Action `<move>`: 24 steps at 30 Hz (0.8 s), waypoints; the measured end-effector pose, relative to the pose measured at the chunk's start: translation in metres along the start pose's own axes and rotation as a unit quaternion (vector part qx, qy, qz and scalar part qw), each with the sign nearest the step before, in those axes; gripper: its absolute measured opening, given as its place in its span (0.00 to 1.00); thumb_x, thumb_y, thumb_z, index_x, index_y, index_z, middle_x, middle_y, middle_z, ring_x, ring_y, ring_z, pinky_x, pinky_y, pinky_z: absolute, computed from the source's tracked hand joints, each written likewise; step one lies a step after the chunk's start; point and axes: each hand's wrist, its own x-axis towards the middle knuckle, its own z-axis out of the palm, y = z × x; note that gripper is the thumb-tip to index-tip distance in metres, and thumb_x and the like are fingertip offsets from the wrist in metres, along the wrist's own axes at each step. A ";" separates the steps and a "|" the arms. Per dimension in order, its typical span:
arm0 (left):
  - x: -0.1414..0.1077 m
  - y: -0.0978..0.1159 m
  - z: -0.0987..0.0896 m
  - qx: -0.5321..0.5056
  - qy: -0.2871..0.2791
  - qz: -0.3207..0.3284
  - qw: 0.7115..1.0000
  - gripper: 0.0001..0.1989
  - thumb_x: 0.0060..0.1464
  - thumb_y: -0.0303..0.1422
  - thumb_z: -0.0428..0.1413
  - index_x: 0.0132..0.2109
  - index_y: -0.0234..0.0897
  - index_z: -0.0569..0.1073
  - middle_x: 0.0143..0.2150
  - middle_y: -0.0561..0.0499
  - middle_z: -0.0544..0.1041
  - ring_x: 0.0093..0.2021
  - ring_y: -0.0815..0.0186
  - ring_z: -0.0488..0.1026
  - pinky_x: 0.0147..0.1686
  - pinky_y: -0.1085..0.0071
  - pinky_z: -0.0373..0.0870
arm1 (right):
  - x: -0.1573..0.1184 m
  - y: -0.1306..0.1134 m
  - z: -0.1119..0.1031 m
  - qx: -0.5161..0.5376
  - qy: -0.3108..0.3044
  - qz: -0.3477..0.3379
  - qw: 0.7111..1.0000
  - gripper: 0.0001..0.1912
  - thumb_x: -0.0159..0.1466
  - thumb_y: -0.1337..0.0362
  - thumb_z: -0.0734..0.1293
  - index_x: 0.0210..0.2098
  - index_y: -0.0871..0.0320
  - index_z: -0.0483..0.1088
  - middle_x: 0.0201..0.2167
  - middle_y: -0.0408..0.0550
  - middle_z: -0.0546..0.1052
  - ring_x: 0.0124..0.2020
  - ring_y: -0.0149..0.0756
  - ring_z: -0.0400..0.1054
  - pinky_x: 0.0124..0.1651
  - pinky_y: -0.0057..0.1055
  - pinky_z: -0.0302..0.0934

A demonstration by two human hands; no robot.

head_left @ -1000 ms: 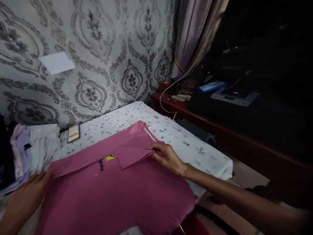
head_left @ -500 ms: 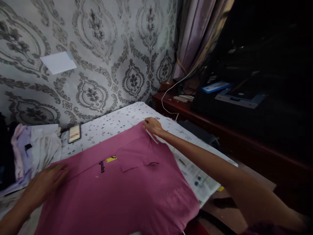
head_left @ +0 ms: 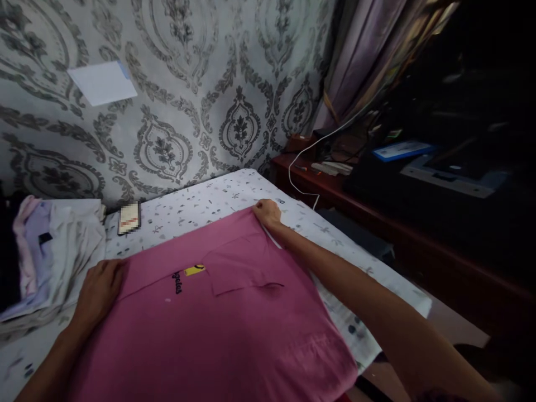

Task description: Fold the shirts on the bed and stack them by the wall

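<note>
A pink shirt (head_left: 188, 340) lies spread over the patterned white sheet, partly folded over itself along its far side. Dark lettering and a small yellow patch (head_left: 194, 270) show beside the fold. At the far right corner, my right hand (head_left: 268, 213) pinches the cloth, with a strip of pale edge below the fingers. My left hand (head_left: 101, 285) is at the far left corner, its fingers curled over the shirt's edge; the thumb side is partly hidden.
A stack of folded clothes (head_left: 75, 245) lies at the left, with a phone (head_left: 129, 218) beside it near the wall. To the right, a dark red wooden desk (head_left: 281, 163) holds a white cable (head_left: 305, 146) and a blue-edged item (head_left: 402, 151). A white paper (head_left: 103, 84) is on the wallpaper.
My left hand has moved up to the shirt's far left corner and closed on it. My right hand keeps its hold on the far right corner. The view has shifted slightly.
</note>
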 end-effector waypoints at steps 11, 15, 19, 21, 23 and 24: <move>-0.016 0.031 -0.008 -0.037 -0.036 -0.036 0.998 0.23 0.67 0.40 0.40 0.58 0.33 0.70 0.56 0.38 0.75 0.57 0.54 0.70 0.59 0.54 0.65 | -0.005 0.006 0.013 -0.055 0.072 -0.208 0.974 0.23 0.65 0.59 0.58 0.55 0.61 0.71 0.51 0.62 0.76 0.55 0.55 0.67 0.55 0.48 0.63; -0.018 0.034 0.002 -0.059 -0.075 -0.031 0.995 0.27 0.68 0.43 0.39 0.65 0.33 0.63 0.68 0.37 0.66 0.67 0.55 0.62 0.66 0.54 0.57 | -0.015 0.004 0.027 -0.094 -0.005 -0.384 0.918 0.28 0.68 0.54 0.55 0.62 0.61 0.65 0.64 0.61 0.68 0.64 0.53 0.60 0.65 0.49 0.57; -0.018 0.011 0.004 -0.009 -0.123 -0.074 0.990 0.32 0.68 0.46 0.40 0.68 0.28 0.59 0.72 0.32 0.59 0.73 0.51 0.52 0.69 0.50 0.49 | -0.015 0.010 0.037 -0.149 -0.080 -0.355 0.919 0.35 0.69 0.46 0.53 0.66 0.63 0.61 0.68 0.62 0.62 0.70 0.53 0.54 0.69 0.49 0.51; -0.018 -0.002 0.000 0.020 -0.145 -0.096 0.985 0.33 0.68 0.46 0.39 0.69 0.26 0.58 0.72 0.32 0.57 0.74 0.51 0.50 0.69 0.48 0.46 | -0.013 0.014 0.039 -0.166 -0.080 -0.339 0.923 0.36 0.69 0.45 0.52 0.67 0.63 0.60 0.69 0.62 0.60 0.71 0.53 0.51 0.71 0.49 0.47; -0.020 -0.010 -0.004 0.039 -0.158 -0.110 0.981 0.33 0.68 0.46 0.38 0.70 0.27 0.57 0.73 0.33 0.56 0.74 0.51 0.48 0.69 0.46 0.45 | -0.014 0.014 0.038 -0.177 -0.079 -0.333 0.923 0.36 0.70 0.45 0.51 0.68 0.62 0.58 0.70 0.61 0.59 0.72 0.51 0.49 0.72 0.49 0.45; -0.020 -0.012 -0.005 0.045 -0.159 -0.116 0.979 0.32 0.68 0.45 0.37 0.70 0.28 0.56 0.73 0.34 0.55 0.74 0.51 0.48 0.69 0.45 0.45 | -0.015 0.014 0.037 -0.181 -0.080 -0.327 0.924 0.36 0.70 0.45 0.50 0.68 0.62 0.57 0.70 0.60 0.59 0.72 0.50 0.48 0.72 0.49 0.44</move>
